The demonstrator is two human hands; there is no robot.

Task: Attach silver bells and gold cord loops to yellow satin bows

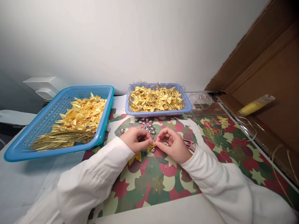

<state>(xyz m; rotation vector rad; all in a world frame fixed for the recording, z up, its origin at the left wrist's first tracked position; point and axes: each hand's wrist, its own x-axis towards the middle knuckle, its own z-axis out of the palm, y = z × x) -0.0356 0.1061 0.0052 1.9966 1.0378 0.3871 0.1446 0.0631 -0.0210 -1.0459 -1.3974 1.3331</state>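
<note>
My left hand and my right hand meet above the patterned mat, thumbs and fingertips pinched close together. Between them runs a thin wire, which both seem to grip; its ends are hidden by the fingers. Just beneath the fingertips is a small yellow ribbon bow, with a silver bell at its lower side. Another yellow ribbon piece lies on the mat under my left wrist. Beyond my hands is a loose pile of silver bells. Pink-handled scissors, partly covered, lie beside my right hand.
At left, a blue basket holds yellow ribbon pieces and a bundle of gold wires. A periwinkle basket at the back contains bows with wire loops. Thread scraps lie right, near a cardboard wall and yellow tube.
</note>
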